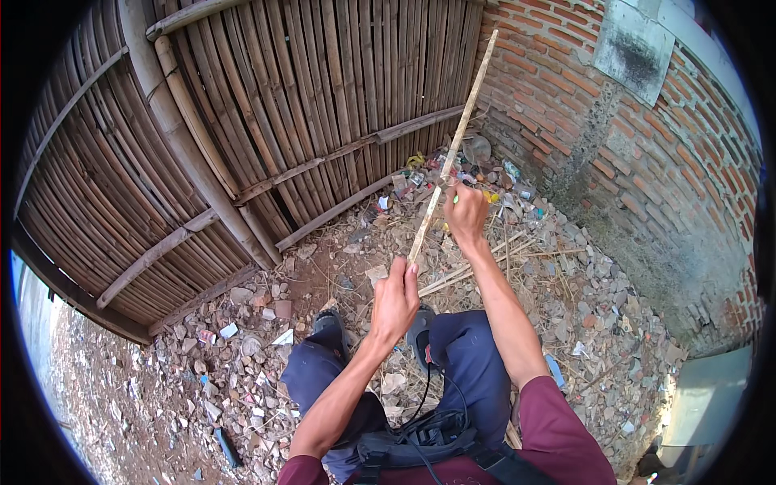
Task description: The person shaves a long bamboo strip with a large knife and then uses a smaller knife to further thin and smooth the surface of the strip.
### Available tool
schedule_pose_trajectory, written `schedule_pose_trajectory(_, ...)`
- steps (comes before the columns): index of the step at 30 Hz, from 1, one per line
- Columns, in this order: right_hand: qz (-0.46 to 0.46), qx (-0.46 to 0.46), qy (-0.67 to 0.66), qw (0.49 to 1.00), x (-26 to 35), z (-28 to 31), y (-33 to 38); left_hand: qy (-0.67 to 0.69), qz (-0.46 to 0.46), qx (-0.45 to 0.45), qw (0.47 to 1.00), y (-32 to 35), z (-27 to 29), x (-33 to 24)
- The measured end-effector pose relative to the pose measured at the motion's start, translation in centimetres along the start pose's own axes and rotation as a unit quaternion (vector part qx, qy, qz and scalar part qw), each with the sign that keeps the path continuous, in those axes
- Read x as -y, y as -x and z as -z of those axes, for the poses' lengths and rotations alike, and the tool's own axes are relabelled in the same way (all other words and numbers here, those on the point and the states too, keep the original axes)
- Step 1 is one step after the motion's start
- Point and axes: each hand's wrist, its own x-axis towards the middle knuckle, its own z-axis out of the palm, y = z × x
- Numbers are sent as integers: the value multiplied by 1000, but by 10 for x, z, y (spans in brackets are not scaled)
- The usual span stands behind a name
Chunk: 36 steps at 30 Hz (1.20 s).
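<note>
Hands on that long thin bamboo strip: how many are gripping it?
2. The left hand grips the long thin pale bamboo strip at its lower end, above the knees. The right hand holds it higher up, further from the body. No other hands show.

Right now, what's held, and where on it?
Both hands grip one long thin bamboo strip. The left hand pinches its near lower end; the right hand grasps it farther up, around mid-length. The top half juts free toward the brick wall.

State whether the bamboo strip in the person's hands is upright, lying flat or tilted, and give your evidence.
Tilted. The bamboo strip rises from the left hand, low and near, through the right hand, its top leaning right toward the brick wall.
</note>
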Motion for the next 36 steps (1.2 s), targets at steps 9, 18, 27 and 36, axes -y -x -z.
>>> schedule_pose_trajectory(9, -141, -119, 82, 980, -77, 43, -110, 17, -7, 49, 999, 19, 0, -6)
schedule_pose_trajectory(18, -233, 18, -337, 912, -29, 44, -64, 107, 48, 98, 988, -2, 6, 16)
schedule_pose_trajectory(27, -284, 235, -612, 700, 43, 36, 0, 194, 141, 186, 953, -17, 11, 41)
schedule_pose_trajectory(36, -257, 261, -513, 776, 61, 33, 15, 156, 97, 83, 979, -23, 11, 37)
